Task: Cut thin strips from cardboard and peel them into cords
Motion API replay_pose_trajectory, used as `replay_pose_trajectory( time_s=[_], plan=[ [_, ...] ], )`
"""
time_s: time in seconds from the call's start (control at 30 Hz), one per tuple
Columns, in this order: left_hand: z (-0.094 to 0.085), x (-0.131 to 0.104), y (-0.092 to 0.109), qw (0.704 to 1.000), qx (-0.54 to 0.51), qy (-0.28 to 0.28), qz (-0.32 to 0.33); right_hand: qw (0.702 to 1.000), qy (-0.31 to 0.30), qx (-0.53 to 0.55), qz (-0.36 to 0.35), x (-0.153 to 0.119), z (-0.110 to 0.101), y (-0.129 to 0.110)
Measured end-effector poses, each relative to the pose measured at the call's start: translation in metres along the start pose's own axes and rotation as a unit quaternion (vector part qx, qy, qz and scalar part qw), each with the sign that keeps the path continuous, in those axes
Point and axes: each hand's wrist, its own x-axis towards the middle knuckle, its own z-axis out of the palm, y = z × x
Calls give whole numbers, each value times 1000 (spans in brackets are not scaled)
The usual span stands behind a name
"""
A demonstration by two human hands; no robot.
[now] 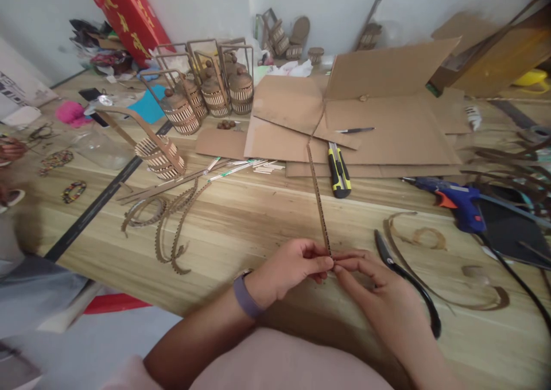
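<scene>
A narrow corrugated cardboard strip (317, 197) stretches away from me, its near end between my fingertips. My left hand (297, 266) pinches that end, with a purple band on the wrist. Against it, the thumb and fingers of my right hand (383, 289) close on the same end; the exact grip is partly hidden. Beyond the strip's right side lies a yellow and black utility knife (340, 174). Black-handled scissors (404, 275) rest beside my right hand, partly behind it. Curled cardboard strips (161, 217) lie to the left on the wooden table (258, 217).
Flattened cardboard (383, 128) covers the back, with a pen (356, 130) on it. A blue glue gun (460, 200) and its cord lie right. Small lidded baskets (210, 94) with tall handles stand back left, near an open basket (161, 157). Another person's hand (11, 149) shows far left.
</scene>
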Motion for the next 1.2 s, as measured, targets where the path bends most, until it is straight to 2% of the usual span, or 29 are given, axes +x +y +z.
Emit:
replay_pose_trajectory(
  time_s=[0.2, 0.4, 0.7, 0.87, 1.03, 1.2],
  plan=[
    [-1, 1, 0, 1000, 5, -3, -15, 995, -74, 37, 58, 5, -4, -3],
    [1, 0, 4, 1000, 13, 6, -23, 989, -107, 57, 83, 8, -5, -4],
    [5, -4, 10, 996, 75, 33, -32, 989, -116, 0, 91, 9, -5, 1],
    [6, -5, 10, 995, 95, 31, -28, 992, -110, 25, 52, 9, -2, -4],
    [4, -6, 6, 991, 136, -1, 14, 994, -95, 41, 27, 8, 0, -5],
    [4, -6, 3, 988, 150, -10, 43, 992, -108, 46, 45, 9, -1, 0]
  ],
)
